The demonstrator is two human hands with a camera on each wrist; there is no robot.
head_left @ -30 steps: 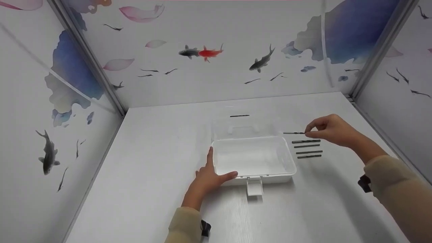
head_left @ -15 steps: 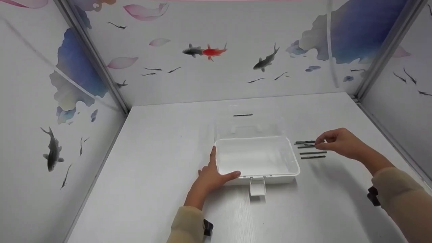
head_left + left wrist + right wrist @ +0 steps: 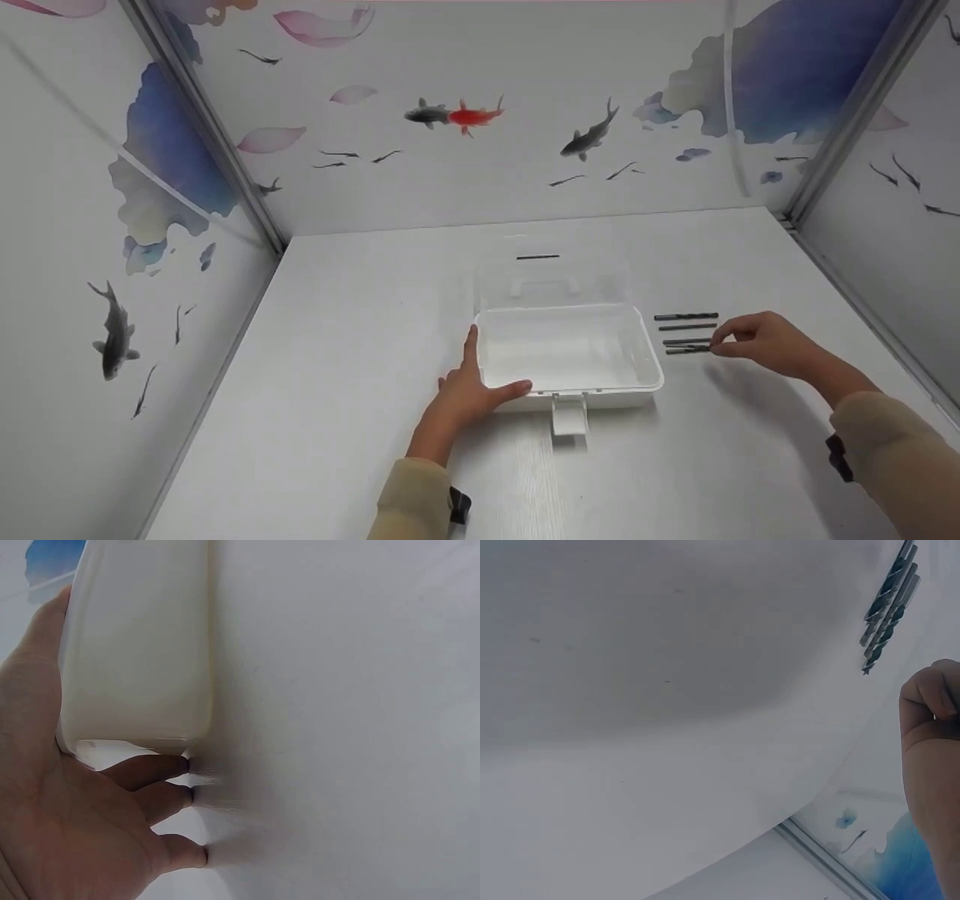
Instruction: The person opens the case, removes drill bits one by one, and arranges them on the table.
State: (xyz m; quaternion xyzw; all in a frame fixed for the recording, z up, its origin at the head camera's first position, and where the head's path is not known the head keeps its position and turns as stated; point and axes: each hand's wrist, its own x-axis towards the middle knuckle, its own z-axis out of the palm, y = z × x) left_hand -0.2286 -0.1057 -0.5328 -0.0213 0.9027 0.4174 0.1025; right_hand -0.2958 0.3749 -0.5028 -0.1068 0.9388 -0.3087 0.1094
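Observation:
My right hand (image 3: 769, 345) pinches the end of a thin twist drill bit (image 3: 696, 346) between thumb and forefinger. That bit overlaps the front bits of a row of drill bits (image 3: 688, 316) right of the white box (image 3: 570, 401). In the right wrist view, spiral-fluted bits (image 3: 889, 607) show beyond the curled fingers, the pinch itself hidden. The fingers of my left hand (image 3: 459, 397) spread around the box's front left corner, thumb over the front rim. In the left wrist view, the lower fingers (image 3: 169, 799) reach the tabletop beside the box wall (image 3: 142, 645).
A clear lid (image 3: 491, 289) lies folded back behind the box. One more dark drill bit (image 3: 538, 257) lies at the lid's far part. The front latch (image 3: 570, 417) hangs open. Printed panels (image 3: 360, 195) enclose the white table (image 3: 337, 337).
My right hand has carried its drill bit from behind the row to the front end of the row. The left hand stays at the box corner.

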